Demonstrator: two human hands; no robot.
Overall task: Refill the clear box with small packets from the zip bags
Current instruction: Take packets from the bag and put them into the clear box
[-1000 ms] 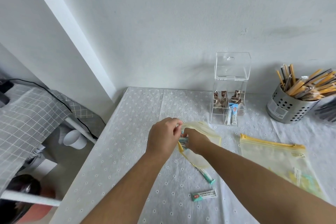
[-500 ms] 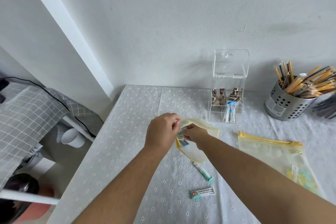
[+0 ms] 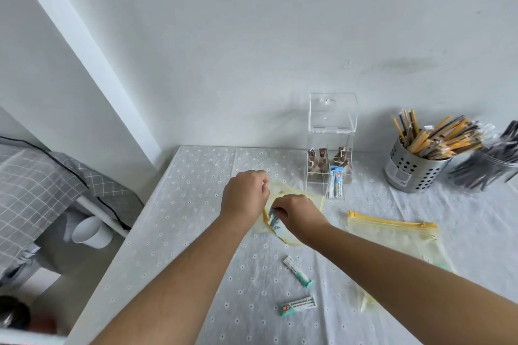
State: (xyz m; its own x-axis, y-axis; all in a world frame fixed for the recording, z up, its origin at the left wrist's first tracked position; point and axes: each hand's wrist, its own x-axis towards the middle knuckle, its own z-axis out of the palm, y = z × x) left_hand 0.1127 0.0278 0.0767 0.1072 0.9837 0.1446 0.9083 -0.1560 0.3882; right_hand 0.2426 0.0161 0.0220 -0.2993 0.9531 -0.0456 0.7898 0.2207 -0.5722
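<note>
A clear box [image 3: 332, 123] with its lid up stands at the back of the table, with brown packets and blue-white stick packets [image 3: 336, 183] in its compartments. In front of it lies a yellow-edged zip bag [image 3: 291, 193]. My left hand [image 3: 245, 196] pinches the bag's upper edge and holds it open. Inside the bag's mouth, my right hand [image 3: 298, 216] has its fingers closed on blue-white packets [image 3: 272, 218]. Two green-white packets [image 3: 297, 272] [image 3: 297, 306] lie loose on the cloth nearer me.
A second yellow zip bag [image 3: 392, 235] lies flat to the right, partly under my right forearm. A perforated metal cup [image 3: 414, 169] of wrapped sticks stands at the back right, beside a container of dark utensils [image 3: 487, 168]. The table's left edge drops to a checked cloth and a white cup [image 3: 91, 232].
My right hand has shifted a little deeper into the bag's mouth and now grips blue-white packets there. My left hand stays on the bag's edge.
</note>
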